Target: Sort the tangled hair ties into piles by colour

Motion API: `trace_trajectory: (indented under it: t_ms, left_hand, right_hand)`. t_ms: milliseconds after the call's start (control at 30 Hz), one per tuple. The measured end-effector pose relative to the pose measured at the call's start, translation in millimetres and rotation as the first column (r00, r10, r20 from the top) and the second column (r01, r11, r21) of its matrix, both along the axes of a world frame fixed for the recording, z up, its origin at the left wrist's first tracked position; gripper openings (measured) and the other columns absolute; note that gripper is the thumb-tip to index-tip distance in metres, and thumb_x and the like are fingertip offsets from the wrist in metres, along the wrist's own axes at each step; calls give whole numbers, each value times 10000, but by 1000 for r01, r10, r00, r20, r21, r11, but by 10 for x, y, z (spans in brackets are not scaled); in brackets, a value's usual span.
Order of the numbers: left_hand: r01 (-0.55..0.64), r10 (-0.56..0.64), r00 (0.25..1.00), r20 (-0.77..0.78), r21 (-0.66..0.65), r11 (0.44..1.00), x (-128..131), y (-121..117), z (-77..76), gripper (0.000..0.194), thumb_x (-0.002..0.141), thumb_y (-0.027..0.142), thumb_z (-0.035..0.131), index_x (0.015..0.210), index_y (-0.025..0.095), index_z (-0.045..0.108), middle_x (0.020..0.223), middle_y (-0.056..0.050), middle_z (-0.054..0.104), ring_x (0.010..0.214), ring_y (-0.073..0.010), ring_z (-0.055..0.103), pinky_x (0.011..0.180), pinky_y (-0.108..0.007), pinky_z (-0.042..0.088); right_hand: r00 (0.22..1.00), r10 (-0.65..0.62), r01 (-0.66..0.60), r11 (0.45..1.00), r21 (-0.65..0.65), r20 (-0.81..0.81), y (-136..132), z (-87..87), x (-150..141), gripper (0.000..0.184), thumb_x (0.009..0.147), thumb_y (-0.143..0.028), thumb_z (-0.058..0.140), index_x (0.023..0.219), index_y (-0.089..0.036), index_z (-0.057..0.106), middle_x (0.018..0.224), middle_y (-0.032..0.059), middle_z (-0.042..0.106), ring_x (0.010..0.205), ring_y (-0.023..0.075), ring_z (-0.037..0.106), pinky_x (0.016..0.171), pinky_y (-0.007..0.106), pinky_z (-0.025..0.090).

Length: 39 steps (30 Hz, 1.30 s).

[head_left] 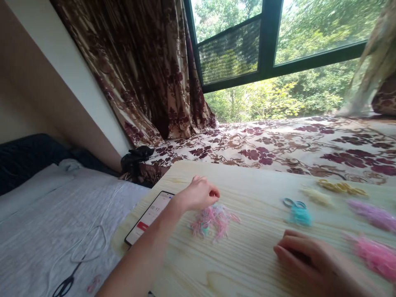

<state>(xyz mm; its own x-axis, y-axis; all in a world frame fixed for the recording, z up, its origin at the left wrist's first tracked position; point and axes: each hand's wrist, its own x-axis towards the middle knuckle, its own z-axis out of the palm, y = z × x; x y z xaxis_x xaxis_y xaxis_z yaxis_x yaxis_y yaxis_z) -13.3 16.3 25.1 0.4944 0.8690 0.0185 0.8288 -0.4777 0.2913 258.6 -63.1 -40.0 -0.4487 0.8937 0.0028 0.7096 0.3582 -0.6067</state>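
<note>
My left hand [201, 194] hovers over the near edge of a tangled pile of thin pink and pale-blue strands [215, 220], perhaps small elastic bands. Its fingers are curled together in a pinch, and whatever is between them does not show. Lower right, my right hand [306, 255] rests low over the wooden tabletop [247, 260] with its fingers bent and closed; their inner side is hidden. Just beyond it lies a turquoise bunch [300, 215] with blue rings [294, 203]. A bright pink bunch [375, 255] is to its right.
Further right lie a lilac bunch [373, 214], a cream bunch [317, 196] and yellow rings [342, 187]. A phone [148, 218] showing a timer sits partly behind my left forearm. Scissors [64, 285] and a white cable [89, 247] are on the bed [34, 231].
</note>
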Motion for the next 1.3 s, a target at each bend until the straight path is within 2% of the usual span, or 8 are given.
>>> trace_trajectory:
  t_ms: [133,267,467,767,1033,1300]
  left_hand:
    - [-13,13,1000,13,6,1000,58,-49,-83,212,759,144,572,791,237,759,787,11,751,847,-175,626,920,-324,402]
    - [3,-12,994,111,85,996,148,-142,-241,196,794,143,575,818,225,751,810,2,745,876,-168,608,960,-339,381]
    - [79,-96,989,110,154,985,314,-221,-381,148,815,186,600,739,216,724,776,-18,706,895,-181,585,1054,-457,287]
    - [105,-119,988,96,142,984,316,-280,-397,146,824,217,607,697,193,674,779,-22,689,900,-185,575,1051,-471,281]
    - [130,-143,988,57,181,975,351,-294,-412,160,801,151,591,643,174,586,744,-18,656,868,-175,569,1008,-399,343]
    - [100,-116,991,72,193,976,347,-328,-395,123,790,155,574,671,182,587,783,-13,661,906,-178,567,1075,-450,275]
  right_hand:
    - [1000,-4,4,1000,18,-26,6,-22,4,363,888,-397,445,619,-229,620,677,45,664,596,168,616,556,260,441]
    - [999,-20,21,998,56,-27,3,-24,-5,373,887,-409,437,609,-231,612,671,43,659,598,172,617,548,264,434]
    - [999,-22,20,998,60,29,5,0,-28,382,889,-401,416,613,-220,607,672,44,657,596,170,614,542,261,430]
    - [998,-41,39,998,59,40,-7,67,-57,373,880,-394,420,610,-212,603,666,46,654,591,169,607,535,254,438]
    - [998,-47,44,996,83,43,-19,99,-78,375,876,-381,424,600,-205,608,661,50,655,592,168,597,526,253,428]
    - [994,-40,28,993,114,103,-32,113,-83,363,896,-342,403,616,-203,588,672,45,651,599,160,596,527,244,406]
